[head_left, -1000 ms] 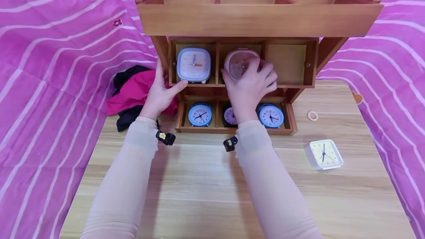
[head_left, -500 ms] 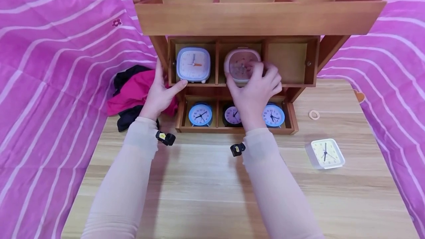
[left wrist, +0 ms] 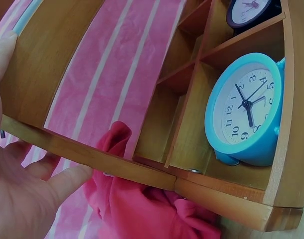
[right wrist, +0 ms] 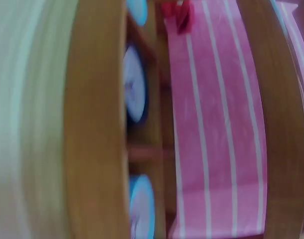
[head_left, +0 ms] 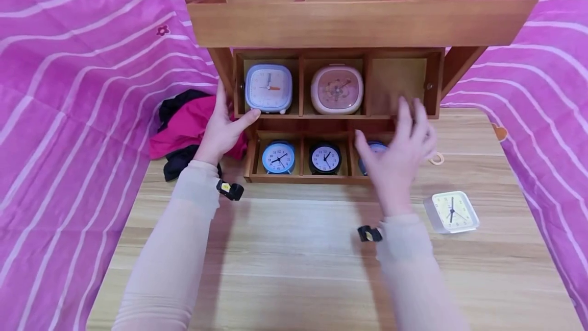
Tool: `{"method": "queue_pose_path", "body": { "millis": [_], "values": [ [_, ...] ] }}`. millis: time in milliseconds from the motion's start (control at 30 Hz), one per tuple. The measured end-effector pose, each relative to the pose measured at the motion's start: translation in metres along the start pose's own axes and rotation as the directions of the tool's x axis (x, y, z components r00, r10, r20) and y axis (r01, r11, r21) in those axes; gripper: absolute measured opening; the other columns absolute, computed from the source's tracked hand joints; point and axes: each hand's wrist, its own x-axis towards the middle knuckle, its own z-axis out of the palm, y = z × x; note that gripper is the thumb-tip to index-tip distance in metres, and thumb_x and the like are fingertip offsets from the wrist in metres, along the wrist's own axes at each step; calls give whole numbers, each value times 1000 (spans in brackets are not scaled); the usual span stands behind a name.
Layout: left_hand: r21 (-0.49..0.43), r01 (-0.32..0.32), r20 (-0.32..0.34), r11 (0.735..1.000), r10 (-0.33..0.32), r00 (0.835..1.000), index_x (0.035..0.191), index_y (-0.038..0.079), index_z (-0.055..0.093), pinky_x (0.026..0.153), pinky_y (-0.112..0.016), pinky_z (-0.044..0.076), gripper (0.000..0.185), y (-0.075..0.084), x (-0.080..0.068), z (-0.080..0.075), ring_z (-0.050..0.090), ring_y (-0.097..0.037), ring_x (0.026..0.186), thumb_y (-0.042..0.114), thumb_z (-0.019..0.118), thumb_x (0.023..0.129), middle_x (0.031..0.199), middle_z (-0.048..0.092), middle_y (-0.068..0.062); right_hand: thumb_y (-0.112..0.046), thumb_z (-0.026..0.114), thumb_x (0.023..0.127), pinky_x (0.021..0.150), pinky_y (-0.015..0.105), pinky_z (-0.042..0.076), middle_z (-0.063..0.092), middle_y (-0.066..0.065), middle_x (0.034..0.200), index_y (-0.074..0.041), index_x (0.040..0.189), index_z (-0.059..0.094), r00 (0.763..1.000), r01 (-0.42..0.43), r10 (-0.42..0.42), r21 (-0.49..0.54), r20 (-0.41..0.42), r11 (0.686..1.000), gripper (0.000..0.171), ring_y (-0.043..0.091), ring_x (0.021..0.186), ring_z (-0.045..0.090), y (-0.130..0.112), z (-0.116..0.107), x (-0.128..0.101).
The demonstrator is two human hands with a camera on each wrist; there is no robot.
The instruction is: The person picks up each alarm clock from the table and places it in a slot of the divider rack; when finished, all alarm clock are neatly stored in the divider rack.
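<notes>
A wooden tiered shelf [head_left: 358,24] stands at the back of the table. My left hand [head_left: 223,129] grips its left end at the middle tier, thumb in front and fingers along the side post. Beside that thumb sits a lavender alarm clock [head_left: 268,88] in the left compartment. A pink alarm clock [head_left: 337,90] stands upright in the middle compartment. My right hand [head_left: 399,155] is in the air with spread fingers, holding nothing, below the right compartment. It partly covers a blue round clock [head_left: 377,147] in the bottom tier. The right wrist view is blurred.
Bottom tier also holds a blue clock [head_left: 278,158] and a black clock [head_left: 325,159]. A white square alarm clock [head_left: 452,212] lies on the table [head_left: 294,259] at right, below a small ring [head_left: 437,159]. Pink and black cloth [head_left: 184,129] lies left of the shelf.
My right hand has let go of the pink alarm clock and moved right and toward me, its fingers spreading. The pink clock stays in the middle compartment. My left hand keeps its place.
</notes>
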Motion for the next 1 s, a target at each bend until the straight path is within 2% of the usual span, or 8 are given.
{"method": "queue_pose_path", "body": {
  "millis": [133, 267, 400, 500, 567, 733, 833, 1000],
  "values": [
    [-5, -37, 1, 999, 37, 999, 166, 45, 2, 124, -44, 33, 108, -3, 5, 2, 31, -21, 155, 30, 80, 93, 172, 23, 5, -56, 84, 81, 117, 58, 13, 29, 1, 169, -25, 160, 40, 998, -31, 34, -41, 57, 999, 96, 31, 148, 24, 30, -28, -10],
    [-4, -35, 4, 999, 35, 999, 167, 42, 1, 124, -44, 34, 108, -2, 6, 2, 31, -22, 155, 27, 79, 94, 172, 23, 4, -51, 87, 78, 119, 60, 9, 25, 1, 171, -25, 162, 37, 993, -56, 66, -93, 103, 994, 101, 32, 150, 20, 57, -48, -27],
    [-4, -16, 11, 1000, 16, 1000, 168, 38, -1, 124, -46, 32, 107, 10, 0, 2, 29, -24, 156, 27, 78, 95, 173, 21, 2, -48, 90, 75, 115, 64, 10, 27, 7, 170, -22, 162, 39, 984, -96, 115, -138, 139, 986, 104, 37, 150, 21, 84, -64, -47],
    [-9, -4, 12, 1000, 4, 1000, 168, 36, -1, 125, -48, 31, 106, 21, -7, 3, 27, -26, 157, 28, 76, 96, 173, 19, 1, -47, 92, 73, 113, 68, 10, 28, 11, 169, -21, 162, 38, 963, -158, 191, -178, 189, 971, 108, 42, 149, 20, 102, -74, -61],
    [-6, 6, 13, 1000, -6, 1000, 168, 36, -2, 125, -49, 30, 106, 25, -10, 3, 25, -27, 158, 31, 76, 97, 174, 17, 1, -46, 92, 72, 112, 69, 9, 28, 13, 168, -21, 163, 36, 943, -211, 253, -202, 214, 956, 110, 46, 148, 19, 112, -82, -69],
    [22, 21, 7, 1000, -21, 1000, 166, 43, -4, 124, -49, 31, 107, 5, -1, 1, 24, -25, 158, 35, 77, 96, 174, 16, 6, -46, 88, 74, 110, 71, 9, 25, 14, 169, -23, 165, 32, 875, -358, 420, -263, 241, 896, 109, 50, 148, 17, 132, -99, -85],
    [20, 2, 1, 1000, -2, 1000, 166, 45, -2, 124, -47, 33, 108, -4, 3, 0, 28, -24, 157, 34, 79, 94, 173, 19, 6, -51, 85, 77, 108, 73, 8, 20, 14, 171, -23, 167, 25, 816, -434, 515, -309, 263, 846, 112, 51, 149, 14, 144, -107, -93],
    [-4, -30, -2, 1000, 30, 1000, 167, 43, 0, 124, -42, 33, 108, -6, 2, 1, 33, -23, 154, 27, 79, 94, 172, 24, 3, -52, 86, 79, 113, 74, 8, 13, 20, 172, -18, 169, 12, 714, -541, 639, -353, 286, 763, 122, 53, 151, 12, 163, -117, -102]
  ]
}}
